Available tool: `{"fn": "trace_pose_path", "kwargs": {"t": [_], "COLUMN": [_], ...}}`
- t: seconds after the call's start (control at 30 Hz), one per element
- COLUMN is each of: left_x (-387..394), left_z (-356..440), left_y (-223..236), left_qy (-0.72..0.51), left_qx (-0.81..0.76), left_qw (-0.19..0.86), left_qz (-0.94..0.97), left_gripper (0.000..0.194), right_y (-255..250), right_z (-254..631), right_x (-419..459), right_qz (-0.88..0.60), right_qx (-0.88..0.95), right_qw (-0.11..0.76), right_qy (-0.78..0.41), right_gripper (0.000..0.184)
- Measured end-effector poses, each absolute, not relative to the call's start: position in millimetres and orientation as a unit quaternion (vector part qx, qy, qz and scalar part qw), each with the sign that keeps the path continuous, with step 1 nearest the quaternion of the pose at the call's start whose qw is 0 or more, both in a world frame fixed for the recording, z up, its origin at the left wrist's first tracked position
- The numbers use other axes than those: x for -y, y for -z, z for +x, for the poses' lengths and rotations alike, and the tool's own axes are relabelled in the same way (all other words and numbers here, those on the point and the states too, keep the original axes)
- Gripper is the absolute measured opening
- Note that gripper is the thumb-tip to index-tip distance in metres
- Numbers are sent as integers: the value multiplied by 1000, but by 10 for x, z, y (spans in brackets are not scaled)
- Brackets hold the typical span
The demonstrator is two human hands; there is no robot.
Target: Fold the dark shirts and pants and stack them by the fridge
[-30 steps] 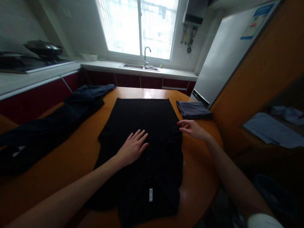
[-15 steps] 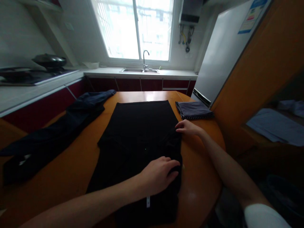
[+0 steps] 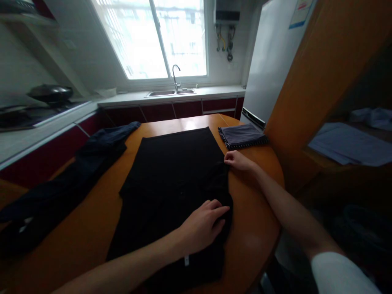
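A black garment (image 3: 171,163) lies spread flat on the orange table (image 3: 251,228), its far edge straight and a small white label (image 3: 186,260) showing at its near part. My left hand (image 3: 203,224) rests on the garment's near right area, fingers loosely bent and thumb apart, with no cloth visibly gripped. Farther off, my right hand (image 3: 240,160) pinches the garment's right edge between thumb and fingers. Folds run through the cloth between the two hands.
Dark blue trousers (image 3: 88,159) drape over the table's left side. A folded grey cloth (image 3: 243,134) with patterned trim sits at the far right. Beyond are a counter with a sink (image 3: 162,93), a pan (image 3: 50,93) on the stove, and a fridge (image 3: 266,61).
The view has turned slightly right. My right hand has closed into a tighter pinch on the garment's edge and drawn it a little outward. My left hand stays on the cloth.
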State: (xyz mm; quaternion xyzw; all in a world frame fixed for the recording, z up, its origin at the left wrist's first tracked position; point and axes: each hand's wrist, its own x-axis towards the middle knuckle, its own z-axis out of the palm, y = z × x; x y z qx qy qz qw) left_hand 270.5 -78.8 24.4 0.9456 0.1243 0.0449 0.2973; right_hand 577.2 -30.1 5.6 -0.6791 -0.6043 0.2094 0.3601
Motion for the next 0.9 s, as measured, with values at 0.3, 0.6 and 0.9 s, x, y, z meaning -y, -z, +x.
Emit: {"fn": "trace_pose_path", "kwargs": {"t": [0.3, 0.6, 0.9], "left_x": [445, 433, 424], "left_z": [2555, 2548, 2508], "left_y": [-188, -148, -82], "left_qy": [-102, -127, -130], "left_qx": [-170, -132, -102], "left_qw": [323, 320, 289], "left_qz": [925, 930, 943], "left_gripper": [21, 20, 21], "right_y": [-165, -28, -7], "right_z": [5072, 4762, 4722], "right_x": [1400, 1640, 1964], "right_qz": [-698, -714, -827], "right_qx": [547, 478, 445], "right_qw": [338, 381, 326], "right_qy": [-314, -341, -114], "right_gripper": [15, 2, 10]}}
